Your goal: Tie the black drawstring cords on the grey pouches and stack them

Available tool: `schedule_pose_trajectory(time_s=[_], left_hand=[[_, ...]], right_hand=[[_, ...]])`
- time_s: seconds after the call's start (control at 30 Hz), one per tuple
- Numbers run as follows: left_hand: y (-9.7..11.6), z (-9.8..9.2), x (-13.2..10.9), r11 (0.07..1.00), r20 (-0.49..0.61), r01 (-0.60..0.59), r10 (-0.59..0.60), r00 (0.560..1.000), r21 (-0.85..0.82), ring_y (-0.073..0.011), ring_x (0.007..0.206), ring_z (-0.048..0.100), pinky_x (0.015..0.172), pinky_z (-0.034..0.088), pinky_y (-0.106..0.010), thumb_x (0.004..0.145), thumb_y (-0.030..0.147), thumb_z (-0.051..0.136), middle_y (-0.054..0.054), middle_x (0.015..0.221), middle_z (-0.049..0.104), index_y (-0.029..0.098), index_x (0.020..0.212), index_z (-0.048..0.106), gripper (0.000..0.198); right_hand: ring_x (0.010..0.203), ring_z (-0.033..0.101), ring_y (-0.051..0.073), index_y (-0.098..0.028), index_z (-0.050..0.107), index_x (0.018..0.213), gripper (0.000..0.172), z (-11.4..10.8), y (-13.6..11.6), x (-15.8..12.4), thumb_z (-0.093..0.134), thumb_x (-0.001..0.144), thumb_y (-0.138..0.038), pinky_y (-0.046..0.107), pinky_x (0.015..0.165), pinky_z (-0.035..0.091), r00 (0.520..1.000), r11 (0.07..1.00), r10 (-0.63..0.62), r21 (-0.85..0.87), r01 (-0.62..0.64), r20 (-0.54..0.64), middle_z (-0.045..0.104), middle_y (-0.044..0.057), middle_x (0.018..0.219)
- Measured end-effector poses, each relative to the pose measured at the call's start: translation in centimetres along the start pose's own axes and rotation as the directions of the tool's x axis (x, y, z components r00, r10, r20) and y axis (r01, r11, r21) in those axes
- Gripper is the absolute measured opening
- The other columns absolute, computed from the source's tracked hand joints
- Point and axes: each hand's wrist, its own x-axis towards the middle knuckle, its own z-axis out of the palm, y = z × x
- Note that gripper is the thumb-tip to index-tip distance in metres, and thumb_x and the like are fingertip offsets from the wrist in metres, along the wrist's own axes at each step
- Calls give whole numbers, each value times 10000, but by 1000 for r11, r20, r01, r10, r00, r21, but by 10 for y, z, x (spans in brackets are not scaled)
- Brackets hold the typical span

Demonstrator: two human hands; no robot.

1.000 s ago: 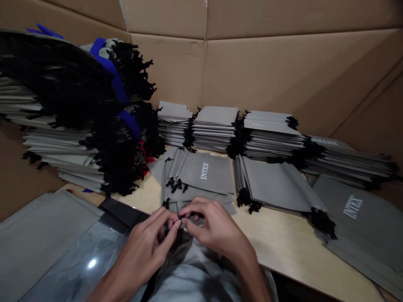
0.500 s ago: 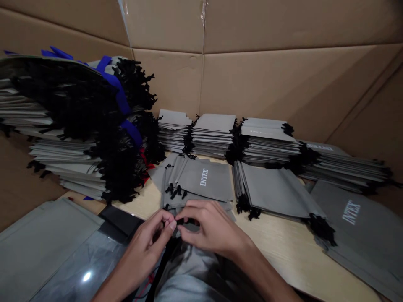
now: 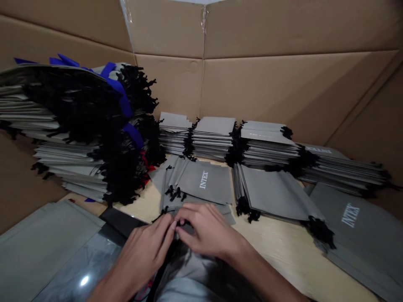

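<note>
My left hand [image 3: 145,251] and my right hand [image 3: 206,230] meet at the fingertips just in front of the table edge. Both pinch a thin black drawstring cord [image 3: 178,223] belonging to a grey drawstring pouch [image 3: 189,227], though the fingers hide most of the cord. The pouch lies partly under my hands. Just beyond them is a loose pile of grey pouches [image 3: 201,182] printed with white INTEX lettering, their black cord ends bunched on top.
Tall stacks of grey pouches with black cords [image 3: 214,140] line the light wood table [image 3: 277,235], with a taller heap [image 3: 66,121] at left. Cardboard walls [image 3: 264,84] surround them. Grey sheets [image 3: 44,247] and clear plastic [image 3: 88,260] lie at lower left.
My hands have drawn closer, and their fingertips now meet over the cord. The stacks sit slightly lower in the picture as the view has shifted.
</note>
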Motion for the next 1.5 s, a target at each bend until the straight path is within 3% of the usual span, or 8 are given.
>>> schedule_pose_trajectory(time_s=[0.2, 0.37, 0.57, 0.87, 1.03, 1.23, 1.43, 1.5], left_hand=[[0, -5, 3, 947, -61, 16, -38, 997, -322, -159, 674, 712, 634, 488, -223, 1149, 358, 482, 38, 778, 704, 264, 899, 624, 303], [3, 4, 5, 856, -53, 81, -125, 991, -511, -126, 595, 549, 522, 392, -196, 1122, 413, 538, 48, 721, 622, 231, 845, 638, 346], [-7, 21, 4, 746, 17, 166, -204, 979, -644, -128, 633, 459, 545, 360, -195, 1109, 501, 535, 51, 722, 492, 217, 807, 588, 418], [6, 19, 9, 644, -7, 191, -291, 957, -740, -149, 654, 509, 598, 438, -223, 1042, 589, 618, 27, 698, 536, 214, 757, 598, 472], [9, 18, 8, 591, -16, 186, -320, 947, -785, -124, 600, 404, 539, 379, -209, 1016, 624, 674, 55, 671, 451, 217, 746, 587, 496], [7, 23, 4, 496, 46, 215, -330, 943, -841, -111, 557, 269, 472, 269, -211, 1036, 616, 659, 83, 651, 338, 227, 771, 571, 479], [3, 19, 3, 532, 66, 232, -312, 948, -814, -118, 575, 286, 477, 257, -214, 1048, 595, 645, 75, 667, 362, 231, 770, 551, 468], [0, 13, 2, 567, 84, 244, -294, 952, -786, -123, 585, 311, 487, 274, -214, 1066, 578, 622, 70, 677, 381, 233, 784, 557, 450]], right_hand=[[837, 658, 164, -278, 715, 1109, 168, 8, 2, -5, 685, 967, -192, 259, 731, 407, 999, 987, 1, 158, 7, -51, 693, -27, 968], [742, 587, 152, -277, 651, 965, 115, 26, -3, -3, 714, 872, -252, 272, 678, 346, 981, 977, 131, 184, -104, -144, 623, -54, 885], [707, 540, 156, -268, 556, 864, 148, 35, -11, -1, 701, 842, -287, 285, 657, 294, 958, 961, 228, 200, -193, -173, 597, -53, 846], [672, 496, 144, -260, 527, 831, 172, 33, -12, -3, 690, 877, -290, 287, 626, 276, 957, 967, 208, 189, -171, -201, 599, -58, 819], [670, 490, 146, -258, 550, 825, 144, 30, -13, -5, 677, 890, -282, 291, 629, 274, 955, 957, 225, 228, -179, -193, 601, -56, 798], [678, 509, 130, -261, 585, 859, 116, 30, -11, -5, 680, 919, -291, 289, 642, 273, 963, 958, 200, 243, -153, -183, 607, -68, 800], [704, 551, 141, -278, 650, 925, 36, 31, -8, -6, 686, 921, -274, 285, 659, 318, 966, 962, 201, 220, -163, -161, 651, -62, 843], [727, 585, 154, -292, 693, 1006, 98, 33, -7, -6, 694, 911, -264, 287, 680, 353, 969, 965, 197, 204, -165, -147, 680, -50, 891]])
